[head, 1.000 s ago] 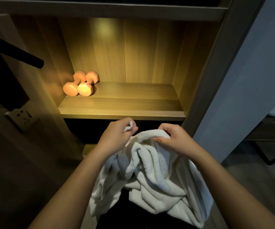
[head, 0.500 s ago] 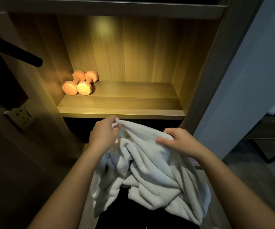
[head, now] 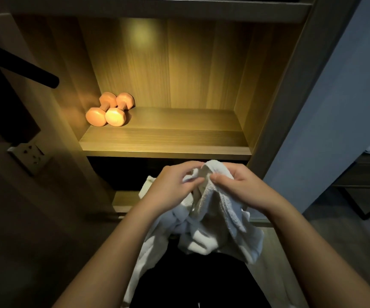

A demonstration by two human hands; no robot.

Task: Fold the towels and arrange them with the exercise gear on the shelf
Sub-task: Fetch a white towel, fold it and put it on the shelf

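Between the pinching fingers (head: 196, 182) of both hands, the white towel (head: 213, 218) hangs bunched, unfolded; two dumbbells (head: 109, 108) sit beyond on the shelf (head: 179, 138).

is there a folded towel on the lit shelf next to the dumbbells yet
No, the lit shelf holds only the two orange dumbbells; the white towel hangs bunched from both hands.

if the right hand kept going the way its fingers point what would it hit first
The right hand points leftward: past the towel fold it pinches, it would likely meet the fingers of the left hand almost at once, though depth is unclear.
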